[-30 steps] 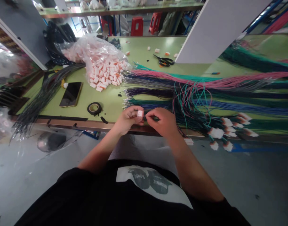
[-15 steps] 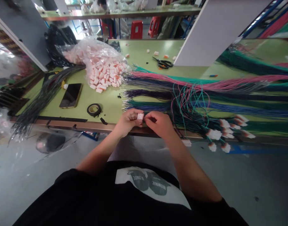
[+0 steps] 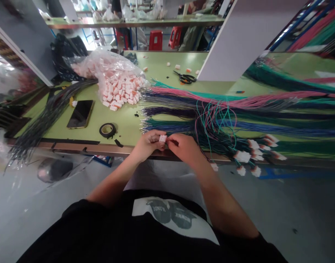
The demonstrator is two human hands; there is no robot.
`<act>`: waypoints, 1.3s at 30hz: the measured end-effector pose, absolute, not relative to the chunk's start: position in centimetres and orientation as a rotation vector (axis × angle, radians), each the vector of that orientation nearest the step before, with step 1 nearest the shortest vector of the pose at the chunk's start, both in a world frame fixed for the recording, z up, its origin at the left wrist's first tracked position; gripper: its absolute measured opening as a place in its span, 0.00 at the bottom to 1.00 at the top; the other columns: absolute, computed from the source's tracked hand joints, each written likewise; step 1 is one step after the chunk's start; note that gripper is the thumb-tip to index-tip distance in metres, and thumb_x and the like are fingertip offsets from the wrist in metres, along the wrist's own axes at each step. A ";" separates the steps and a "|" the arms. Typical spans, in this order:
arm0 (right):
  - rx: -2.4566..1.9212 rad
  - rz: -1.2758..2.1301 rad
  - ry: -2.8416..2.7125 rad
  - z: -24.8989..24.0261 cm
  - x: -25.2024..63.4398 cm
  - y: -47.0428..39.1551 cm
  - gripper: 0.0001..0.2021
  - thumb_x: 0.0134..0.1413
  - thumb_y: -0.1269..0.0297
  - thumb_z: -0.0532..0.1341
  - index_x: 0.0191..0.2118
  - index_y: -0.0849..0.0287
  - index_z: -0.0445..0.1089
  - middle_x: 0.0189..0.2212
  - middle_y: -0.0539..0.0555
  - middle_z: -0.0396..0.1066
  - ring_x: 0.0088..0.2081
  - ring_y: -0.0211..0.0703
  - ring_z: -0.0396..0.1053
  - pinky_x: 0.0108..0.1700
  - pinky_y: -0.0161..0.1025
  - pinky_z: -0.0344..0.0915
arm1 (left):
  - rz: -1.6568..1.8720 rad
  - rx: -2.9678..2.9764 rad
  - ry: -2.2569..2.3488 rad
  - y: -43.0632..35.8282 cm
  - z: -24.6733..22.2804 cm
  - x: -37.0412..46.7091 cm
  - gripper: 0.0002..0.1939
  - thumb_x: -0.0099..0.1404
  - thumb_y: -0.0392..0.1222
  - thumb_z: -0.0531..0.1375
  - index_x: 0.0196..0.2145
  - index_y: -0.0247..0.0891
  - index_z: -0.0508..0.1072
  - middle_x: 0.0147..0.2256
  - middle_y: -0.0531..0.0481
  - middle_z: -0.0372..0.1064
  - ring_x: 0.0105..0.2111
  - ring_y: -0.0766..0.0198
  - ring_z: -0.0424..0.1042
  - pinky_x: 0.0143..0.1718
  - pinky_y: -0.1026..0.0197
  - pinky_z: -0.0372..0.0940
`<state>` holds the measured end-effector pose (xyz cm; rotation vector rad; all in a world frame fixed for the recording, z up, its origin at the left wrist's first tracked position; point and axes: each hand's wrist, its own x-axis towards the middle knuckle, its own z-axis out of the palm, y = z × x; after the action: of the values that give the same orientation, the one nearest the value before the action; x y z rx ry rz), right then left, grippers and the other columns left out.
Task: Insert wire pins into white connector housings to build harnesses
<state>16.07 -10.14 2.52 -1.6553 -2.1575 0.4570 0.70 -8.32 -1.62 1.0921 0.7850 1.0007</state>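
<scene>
My left hand (image 3: 146,147) is closed around a small white connector housing (image 3: 162,138), held upright between thumb and fingers at the table's front edge. Touching its right side are the pinched fingertips of my right hand (image 3: 181,144). They grip what looks like a thin wire, mostly hidden by the fingers. Just behind both hands lie bundles of blue and green wires (image 3: 167,125) with bare metal terminals at their left ends. Right of my right hand, a tangle of wires (image 3: 215,120) leads to several white-and-orange connectors (image 3: 242,156) that hang over the edge.
A clear bag (image 3: 107,62) spills a pile of connector housings (image 3: 120,91). Black tape (image 3: 107,130), a phone (image 3: 80,114) and grey wires (image 3: 47,113) lie to the left. Scissors (image 3: 186,78) rest near a white panel (image 3: 224,47). Red stools (image 3: 156,40) stand beyond.
My right fingertips have closed in against the right side of the connector housing. My left hand keeps its hold. The whole view has shifted slightly.
</scene>
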 end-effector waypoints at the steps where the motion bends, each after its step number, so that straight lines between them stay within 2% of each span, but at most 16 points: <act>1: -1.664 0.430 -2.167 2.4 15.9 -10.2 0.09 0.52 0.71 0.56 0.29 0.60 0.73 0.28 0.55 0.74 0.30 0.41 0.67 0.32 0.35 0.56 | 1.000 1.095 0.790 -8.3 -1.7 0.7 0.20 0.45 0.40 0.68 0.37 0.35 0.71 0.25 0.55 0.72 0.23 0.69 0.71 0.29 0.62 0.70; 4: -1.670 0.393 -2.219 2.5 15.8 -10.5 0.10 0.53 0.71 0.55 0.29 0.59 0.74 0.29 0.56 0.75 0.32 0.42 0.68 0.33 0.36 0.57 | 0.992 1.096 0.802 -8.3 -1.6 0.7 0.21 0.44 0.40 0.68 0.37 0.34 0.70 0.25 0.55 0.72 0.22 0.69 0.71 0.28 0.62 0.70; 8: -1.656 0.467 -2.327 5.2 17.8 -9.8 0.11 0.55 0.69 0.54 0.32 0.58 0.74 0.33 0.55 0.76 0.34 0.42 0.70 0.35 0.35 0.59 | 0.970 1.092 0.794 -8.4 -1.3 1.0 0.19 0.44 0.39 0.68 0.36 0.35 0.70 0.23 0.57 0.70 0.21 0.71 0.70 0.25 0.65 0.68; 12: -1.979 0.040 -2.230 7.1 20.3 -5.4 0.14 0.55 0.71 0.52 0.36 0.59 0.76 0.37 0.59 0.76 0.39 0.49 0.71 0.38 0.39 0.61 | 0.950 1.137 0.760 -8.4 -1.2 1.2 0.19 0.45 0.38 0.67 0.36 0.35 0.70 0.22 0.58 0.68 0.22 0.71 0.69 0.25 0.67 0.67; 15: -2.197 -0.070 -2.343 5.9 20.6 -1.3 0.14 0.53 0.73 0.53 0.37 0.63 0.77 0.38 0.65 0.76 0.40 0.55 0.72 0.38 0.43 0.62 | 0.940 1.164 0.753 -8.4 -1.5 0.9 0.18 0.46 0.37 0.67 0.36 0.36 0.69 0.22 0.58 0.68 0.22 0.71 0.69 0.26 0.66 0.68; 18: -2.223 -0.083 -2.476 4.2 19.9 1.2 0.14 0.50 0.75 0.55 0.39 0.67 0.77 0.39 0.72 0.75 0.42 0.60 0.72 0.40 0.48 0.63 | 0.937 1.194 0.762 -8.3 -1.8 0.7 0.18 0.48 0.38 0.66 0.37 0.36 0.69 0.23 0.57 0.68 0.23 0.70 0.70 0.27 0.65 0.68; 22: -2.167 -0.089 -2.521 3.7 19.7 2.2 0.11 0.45 0.75 0.60 0.34 0.64 0.78 0.36 0.68 0.76 0.44 0.58 0.71 0.43 0.47 0.63 | 0.930 1.221 0.770 -8.2 -1.9 0.7 0.18 0.48 0.38 0.67 0.37 0.36 0.69 0.24 0.56 0.68 0.25 0.69 0.70 0.27 0.64 0.68; 25: -2.075 0.175 -2.335 4.0 21.5 2.5 0.03 0.40 0.72 0.62 0.23 0.60 0.74 0.26 0.60 0.75 0.38 0.53 0.72 0.40 0.43 0.64 | 0.933 1.213 0.769 -8.2 -1.9 0.7 0.18 0.48 0.38 0.66 0.38 0.36 0.69 0.24 0.57 0.68 0.25 0.70 0.70 0.28 0.64 0.68; 28: -1.894 0.521 -1.914 4.0 23.8 2.7 0.07 0.42 0.67 0.59 0.19 0.59 0.69 0.20 0.55 0.71 0.28 0.44 0.69 0.33 0.39 0.63 | 0.944 1.202 0.761 -8.2 -1.9 0.8 0.17 0.49 0.37 0.66 0.38 0.36 0.69 0.24 0.57 0.68 0.25 0.70 0.69 0.28 0.65 0.68; 30: -1.806 0.627 -1.790 3.9 24.8 2.5 0.09 0.46 0.65 0.55 0.21 0.60 0.68 0.20 0.54 0.69 0.23 0.38 0.64 0.28 0.36 0.61 | 0.950 1.195 0.749 -8.2 -1.9 0.9 0.17 0.48 0.37 0.66 0.37 0.36 0.69 0.24 0.57 0.68 0.24 0.70 0.69 0.27 0.65 0.68; 32: -1.718 0.731 -1.813 4.1 24.7 1.9 0.09 0.45 0.63 0.56 0.23 0.61 0.69 0.21 0.52 0.68 0.21 0.34 0.60 0.27 0.35 0.59 | 0.961 1.175 0.737 -8.1 -1.9 1.0 0.18 0.47 0.37 0.66 0.37 0.35 0.69 0.23 0.58 0.67 0.23 0.70 0.69 0.26 0.65 0.68; 35: -1.526 0.850 -1.965 4.7 22.7 0.2 0.10 0.42 0.60 0.61 0.28 0.61 0.73 0.22 0.50 0.69 0.25 0.35 0.63 0.32 0.35 0.60 | 0.976 1.128 0.734 -8.0 -1.8 1.0 0.19 0.46 0.37 0.66 0.37 0.36 0.68 0.23 0.59 0.66 0.22 0.72 0.68 0.26 0.65 0.68; 39: -1.230 1.069 -2.046 5.3 19.8 -2.5 0.14 0.44 0.56 0.61 0.37 0.57 0.75 0.28 0.50 0.73 0.31 0.38 0.68 0.37 0.38 0.63 | 0.998 1.044 0.754 -7.9 -1.5 0.8 0.19 0.47 0.37 0.67 0.38 0.36 0.68 0.24 0.58 0.67 0.22 0.71 0.69 0.28 0.64 0.69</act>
<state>19.81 -2.51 5.35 -1.2302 -2.0459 1.0688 0.80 -7.90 -1.49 1.0440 0.7540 0.9976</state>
